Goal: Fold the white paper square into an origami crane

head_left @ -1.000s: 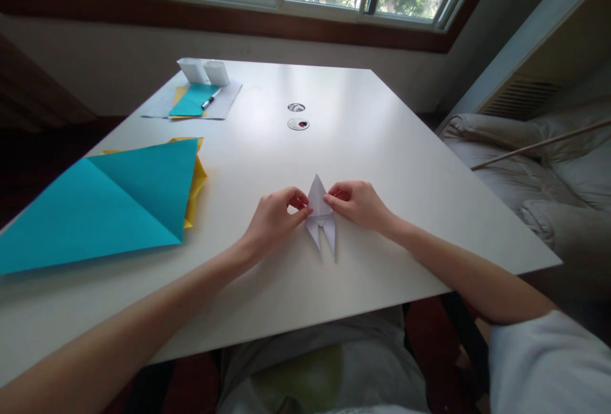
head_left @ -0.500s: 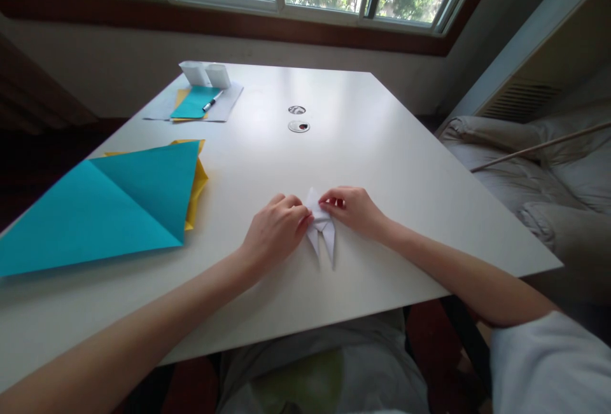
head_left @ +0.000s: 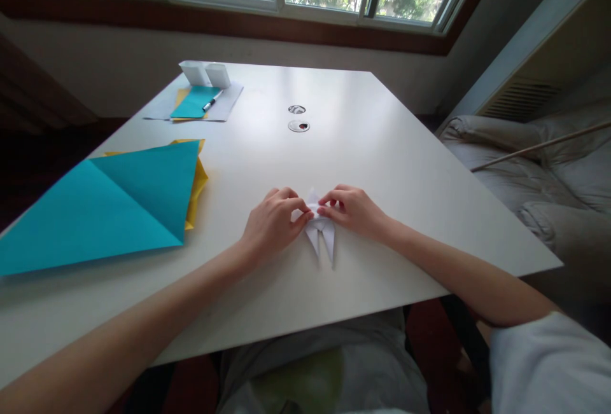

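Observation:
A small piece of folded white paper [head_left: 321, 228] lies on the white table in front of me. Two pointed legs stick out of it towards me, and one point faces away. My left hand [head_left: 277, 222] pinches its left side between thumb and fingers. From the other side, my right hand [head_left: 352, 209] has thumb and index finger closed on the upper right part of the paper. The fingertips cover some of the folds in the middle.
Left of my hands lies a large creased turquoise paper [head_left: 109, 210] over yellow folded paper [head_left: 195, 198]. Farther back are a small turquoise sheet [head_left: 193, 103], a pen [head_left: 212, 101] and white folded paper boxes [head_left: 218, 75]. Two round inserts [head_left: 298, 126] sit in the tabletop [head_left: 382, 134].
My left hand has shifted slightly up, its fingers now pinching closer to the middle of the white paper. The right fingers have moved a little on the paper, which stays in place.

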